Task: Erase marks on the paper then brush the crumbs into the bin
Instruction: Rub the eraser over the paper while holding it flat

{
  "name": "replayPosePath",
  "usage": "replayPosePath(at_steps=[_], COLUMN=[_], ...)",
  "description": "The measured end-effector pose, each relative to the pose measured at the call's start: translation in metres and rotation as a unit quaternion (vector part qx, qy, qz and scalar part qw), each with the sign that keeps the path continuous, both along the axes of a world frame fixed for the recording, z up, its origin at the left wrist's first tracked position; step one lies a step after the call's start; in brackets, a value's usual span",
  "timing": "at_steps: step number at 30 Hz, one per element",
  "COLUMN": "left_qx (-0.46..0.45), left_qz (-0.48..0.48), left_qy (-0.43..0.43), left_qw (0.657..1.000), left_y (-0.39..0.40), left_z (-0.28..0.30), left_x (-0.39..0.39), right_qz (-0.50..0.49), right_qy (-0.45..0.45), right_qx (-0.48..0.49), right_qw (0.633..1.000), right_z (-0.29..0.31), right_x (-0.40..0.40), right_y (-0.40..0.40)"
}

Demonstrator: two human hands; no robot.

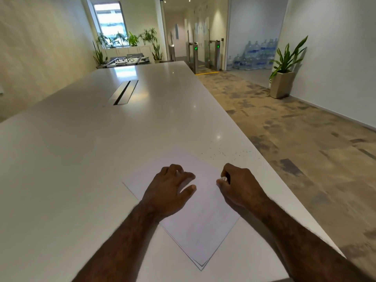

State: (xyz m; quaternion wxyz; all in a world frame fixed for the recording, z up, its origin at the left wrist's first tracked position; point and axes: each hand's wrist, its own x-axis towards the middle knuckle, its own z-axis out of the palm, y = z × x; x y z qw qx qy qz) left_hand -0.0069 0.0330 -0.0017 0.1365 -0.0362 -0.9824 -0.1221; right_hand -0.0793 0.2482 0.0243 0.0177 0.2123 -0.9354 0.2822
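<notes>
A white sheet of paper (201,224) lies turned like a diamond on the white table (81,159), near its right edge. My left hand (168,192) rests on the paper's upper middle with fingers spread and bent, pressing it down. My right hand (238,186) sits at the paper's right edge, fingers curled, pinching a small white eraser (223,178) against the sheet. Dark eraser crumbs (223,154) are scattered on the table just beyond the paper, toward the right edge. Faint pencil traces show on the lower half of the sheet. No bin is in view.
The table's right edge runs diagonally close to my right hand; patterned carpet floor (295,149) lies beyond it. A cable slot (124,92) is set in the table far ahead. A potted plant (282,78) stands by the right wall.
</notes>
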Motion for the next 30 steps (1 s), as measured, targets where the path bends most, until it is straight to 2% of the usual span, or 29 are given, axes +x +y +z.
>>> replayPosePath(at_steps=[4, 7, 10, 13, 14, 17, 18, 21, 22, 25, 26, 29, 30], left_qx=[0.003, -0.017, -0.041, -0.044, -0.046, -0.055, -0.054, -0.042, -0.040, -0.033, -0.034, -0.041, -0.041], left_qz=[0.029, 0.053, 0.045, 0.033, 0.032, 0.032, 0.032, 0.030, 0.029, 0.032, 0.033, 0.028, 0.028], left_qy=[-0.066, -0.072, -0.119, -0.160, -0.163, -0.169, -0.169, -0.165, -0.165, -0.167, -0.169, -0.173, -0.172], left_qw=[0.997, 0.996, 0.991, 0.986, 0.985, 0.984, 0.984, 0.985, 0.985, 0.985, 0.984, 0.984, 0.984], left_y=[0.012, 0.015, 0.014, 0.015, 0.016, 0.015, 0.016, 0.017, 0.017, 0.017, 0.018, 0.016, 0.015], left_z=[0.005, -0.002, -0.003, 0.001, 0.002, 0.004, 0.003, 0.004, 0.005, 0.006, 0.005, 0.005, 0.006], left_x=[0.002, 0.007, 0.006, 0.006, 0.005, 0.003, 0.004, 0.006, 0.006, 0.007, 0.008, 0.006, 0.006], right_qz=[0.014, 0.029, 0.020, 0.113, 0.105, -0.019, -0.016, 0.119, 0.117, -0.020, -0.015, 0.136, 0.127], right_qy=[0.002, 0.009, 0.034, -0.008, -0.013, 0.017, 0.028, -0.004, -0.016, 0.025, 0.033, -0.007, -0.002], right_qx=[0.013, 0.039, 0.018, 0.013, 0.018, -0.001, 0.006, 0.045, 0.051, 0.042, 0.039, 0.033, 0.036], right_qw=[1.000, 0.999, 0.999, 0.993, 0.994, 1.000, 0.999, 0.992, 0.992, 0.999, 0.999, 0.990, 0.991], right_z=[-0.002, 0.001, 0.004, 0.001, 0.003, 0.015, 0.014, 0.009, 0.011, 0.018, 0.017, 0.007, 0.008], right_x=[0.001, 0.001, 0.006, 0.029, 0.025, 0.000, 0.003, 0.037, 0.035, 0.001, 0.003, 0.042, 0.039], right_y=[0.004, 0.008, 0.000, -0.015, -0.015, -0.007, -0.006, -0.013, -0.011, -0.001, -0.003, -0.021, -0.021])
